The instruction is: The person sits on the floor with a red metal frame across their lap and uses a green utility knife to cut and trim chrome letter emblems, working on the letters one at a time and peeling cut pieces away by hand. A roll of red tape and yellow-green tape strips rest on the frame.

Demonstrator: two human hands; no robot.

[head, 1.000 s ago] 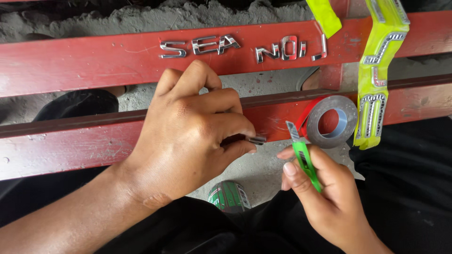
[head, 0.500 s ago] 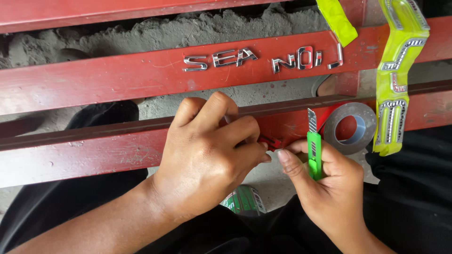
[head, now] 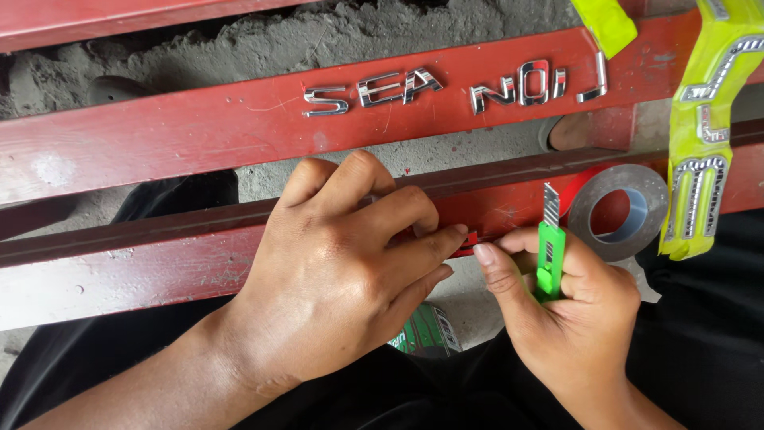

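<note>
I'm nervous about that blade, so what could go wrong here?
The green utility knife in the right hand has its blade out, close to the left hand fingertips; a slip might cut them. The chrome letters lie loose on the red beam, so a bump could knock them off.

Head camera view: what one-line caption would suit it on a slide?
Left hand pinches a small red piece against a red beam while the right hand holds a green utility knife.

Two hands, left hand (head: 334,279) and right hand (head: 573,310); one green utility knife (head: 550,251); one grey tape roll (head: 619,211) at 3 o'clock; two yellow-green strips (head: 700,135), (head: 603,22) at 2 o'clock; nine loose chrome letters (head: 454,87) at 12 o'clock.
</note>
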